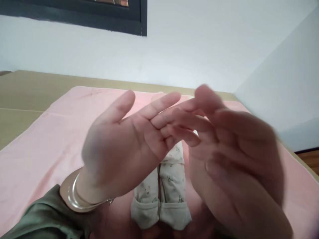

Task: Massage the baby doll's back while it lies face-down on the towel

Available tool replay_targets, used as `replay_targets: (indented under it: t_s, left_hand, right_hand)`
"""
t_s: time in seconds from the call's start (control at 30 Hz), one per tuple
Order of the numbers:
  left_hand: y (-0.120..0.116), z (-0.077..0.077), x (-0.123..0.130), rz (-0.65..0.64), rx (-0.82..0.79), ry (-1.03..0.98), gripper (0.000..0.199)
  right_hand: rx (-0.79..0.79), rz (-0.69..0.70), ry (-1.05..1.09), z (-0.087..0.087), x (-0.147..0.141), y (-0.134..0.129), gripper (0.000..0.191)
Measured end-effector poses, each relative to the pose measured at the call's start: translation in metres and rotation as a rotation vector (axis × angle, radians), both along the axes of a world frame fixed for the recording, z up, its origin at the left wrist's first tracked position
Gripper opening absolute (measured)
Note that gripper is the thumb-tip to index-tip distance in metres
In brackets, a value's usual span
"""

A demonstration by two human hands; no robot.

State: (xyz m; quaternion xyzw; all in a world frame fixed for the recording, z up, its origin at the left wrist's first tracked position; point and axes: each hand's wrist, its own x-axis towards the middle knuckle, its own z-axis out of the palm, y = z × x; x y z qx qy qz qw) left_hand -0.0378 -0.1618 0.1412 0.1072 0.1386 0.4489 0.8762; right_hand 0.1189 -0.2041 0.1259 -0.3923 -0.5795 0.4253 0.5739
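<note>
My left hand (122, 146) is raised over the pink cloth with its palm turned up and its fingers stretched out. A silver bangle (77, 196) circles that wrist. My right hand (231, 149), somewhat blurred by motion, overlaps the fingertips of the left; its fingers are loosely extended, and nothing shows in them. Below and between both hands lies a small white baby garment (171, 182) with a tiny print. Its two legs lie side by side, with plain cuffs towards me. My hands hide its upper part.
The pink cloth (59, 132) is spread over a tan surface (37, 86), with some creases at the left. Behind stands a white wall (189, 43) with a dark window frame (99, 20) at upper left. Another wall (294, 79) rises at the right.
</note>
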Motion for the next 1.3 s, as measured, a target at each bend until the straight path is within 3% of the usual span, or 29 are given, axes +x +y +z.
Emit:
replay_targets:
  t_s: [0.07,0.17,0.33,0.6,0.7,0.87,1.03,1.1,1.17,1.23,1.3]
  left_hand:
    - [0.006,0.002,0.007,0.02,0.071,0.038,0.058]
    - [0.013,-0.001,0.009,0.045,0.062,0.123,0.055]
    - [0.017,-0.004,0.006,0.031,0.078,0.169,0.053]
    - [0.019,-0.003,0.01,0.035,0.118,0.203,0.057]
    - [0.019,-0.002,0.012,0.022,0.09,0.232,0.059]
    - [0.022,-0.001,0.014,0.064,0.057,0.273,0.059]
    - [0.037,-0.013,0.022,0.152,0.054,0.317,0.058]
    - [0.051,-0.021,0.03,0.16,0.081,0.356,0.059]
    - [0.071,-0.029,0.04,0.06,0.108,0.411,0.062]
    - [0.097,-0.036,0.054,-0.117,0.12,0.467,0.069]
    - [0.125,-0.039,0.07,-0.164,0.132,0.486,0.074]
  right_hand:
    - [0.082,0.07,0.234,-0.003,0.0,0.013,0.04]
    - [-0.008,0.158,0.424,-0.008,-0.005,0.032,0.028]
    - [-0.163,0.199,0.428,-0.009,-0.007,0.04,0.025]
    - [-0.128,0.177,0.313,-0.001,0.007,0.048,0.03]
    - [0.016,0.052,0.22,0.009,0.017,0.044,0.028]
    - [0.353,-0.304,0.089,0.024,0.042,0.033,0.03]
    - [0.57,-0.65,-0.191,0.022,0.08,0.056,0.043]
    - [0.586,-0.769,-0.258,0.02,0.093,0.074,0.049]
    - [0.539,-0.833,-0.308,0.019,0.104,0.093,0.054]
    - [0.455,-0.823,-0.37,0.018,0.113,0.111,0.057]
    - [0.355,-0.771,-0.478,0.014,0.121,0.126,0.057]
